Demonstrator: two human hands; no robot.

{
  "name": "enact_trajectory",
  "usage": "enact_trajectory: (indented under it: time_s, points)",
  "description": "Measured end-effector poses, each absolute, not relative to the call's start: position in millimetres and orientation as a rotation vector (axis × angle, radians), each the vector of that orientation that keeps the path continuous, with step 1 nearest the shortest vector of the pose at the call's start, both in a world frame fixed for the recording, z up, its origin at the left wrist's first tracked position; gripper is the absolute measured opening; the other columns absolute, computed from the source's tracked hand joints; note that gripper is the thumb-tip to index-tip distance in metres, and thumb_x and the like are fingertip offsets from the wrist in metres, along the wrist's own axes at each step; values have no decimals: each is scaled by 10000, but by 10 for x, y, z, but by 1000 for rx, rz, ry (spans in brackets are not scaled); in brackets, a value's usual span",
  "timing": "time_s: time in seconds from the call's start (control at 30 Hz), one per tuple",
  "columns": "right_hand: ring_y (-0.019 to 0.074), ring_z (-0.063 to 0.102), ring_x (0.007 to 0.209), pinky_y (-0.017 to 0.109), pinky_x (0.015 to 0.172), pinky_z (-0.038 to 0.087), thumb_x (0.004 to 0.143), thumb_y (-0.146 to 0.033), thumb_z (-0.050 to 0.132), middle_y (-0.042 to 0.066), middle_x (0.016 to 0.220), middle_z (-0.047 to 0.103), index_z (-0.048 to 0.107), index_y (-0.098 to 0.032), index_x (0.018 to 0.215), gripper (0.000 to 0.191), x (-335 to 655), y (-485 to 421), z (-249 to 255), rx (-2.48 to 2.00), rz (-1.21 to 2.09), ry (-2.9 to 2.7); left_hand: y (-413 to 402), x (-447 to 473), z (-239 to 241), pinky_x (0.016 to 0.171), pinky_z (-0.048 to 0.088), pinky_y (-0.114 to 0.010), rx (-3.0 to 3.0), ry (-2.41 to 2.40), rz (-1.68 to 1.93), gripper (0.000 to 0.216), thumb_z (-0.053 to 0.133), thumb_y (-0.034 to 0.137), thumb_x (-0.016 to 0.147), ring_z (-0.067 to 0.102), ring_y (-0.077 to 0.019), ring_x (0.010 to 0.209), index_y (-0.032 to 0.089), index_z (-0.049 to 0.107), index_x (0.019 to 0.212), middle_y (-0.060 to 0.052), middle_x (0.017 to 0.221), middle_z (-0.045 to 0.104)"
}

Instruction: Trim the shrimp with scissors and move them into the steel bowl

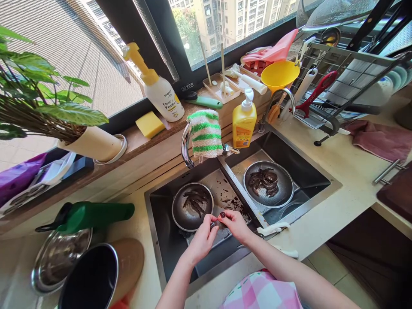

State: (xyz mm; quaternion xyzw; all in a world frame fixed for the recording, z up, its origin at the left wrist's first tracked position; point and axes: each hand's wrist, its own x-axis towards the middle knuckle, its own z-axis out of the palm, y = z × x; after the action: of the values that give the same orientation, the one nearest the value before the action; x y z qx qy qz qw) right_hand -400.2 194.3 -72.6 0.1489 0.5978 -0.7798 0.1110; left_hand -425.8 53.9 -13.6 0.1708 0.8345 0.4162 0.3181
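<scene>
My left hand (202, 236) and my right hand (236, 224) meet fingertip to fingertip over the left sink basin (157, 240). Both are closed in a pinch. A small dark shrimp-like piece (222, 214) shows at the right fingertips, and the left fingertips grip its near end, mostly hidden by the fingers. Just beyond my left hand, a round dark pan (180, 219) holds a pile of slender, dark shrimp-like pieces (195, 201). Dark scraps (236, 204) lie scattered on the basin floor. In the right basin, another pan (283, 193) holds more dark pieces (264, 182).
White-handled scissors (273, 229) lie at the sink's front edge by my right forearm. A chrome faucet (186, 146) carries a green-striped cloth (206, 133); a yellow soap bottle (244, 122) stands behind. A dish rack (350, 81) is right, a large pot (128, 262) left.
</scene>
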Motion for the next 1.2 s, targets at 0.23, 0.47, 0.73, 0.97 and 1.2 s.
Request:
enact_trajectory:
  time_s: [0.23,0.47,0.73,0.97,1.2]
  points:
    - [102,410,587,217,562,334,729,-299,501,-26,609,484,520,-158,635,170,-3990,1933,-768,411,-2305,1762,511,-4213,-140,696,389,-267,450,2192,1081,140,363,273,862,454,-132,719,192,395,972,-18,831,505]
    - [98,392,578,214,553,330,740,-286,478,-34,595,453,486,-167,630,163,-3990,1929,-752,400,-2292,1803,483,-4226,-130,670,377,-257,438,2212,1030,138,356,286,861,447,-131,694,200,391,963,-4,801,493]
    - [116,430,635,208,553,334,780,-211,416,-12,642,499,503,-171,648,163,-3948,1933,-859,318,-2038,2204,496,-4218,-80,666,380,-258,430,2239,976,174,327,310,869,466,-138,687,202,398,985,-9,791,499]
    - [148,460,698,245,619,348,765,-115,389,14,692,528,498,-183,677,156,-3931,1955,-832,252,-1792,2476,507,-4217,-51,660,387,-255,480,2274,969,176,309,302,874,481,-135,674,204,409,980,-9,785,514]
    - [162,456,723,258,636,352,753,-87,391,28,715,525,482,-184,680,152,-3924,2001,-804,226,-1685,2611,492,-4204,-29,655,393,-248,510,2373,898,180,338,257,855,522,-145,716,212,440,996,-26,829,568]
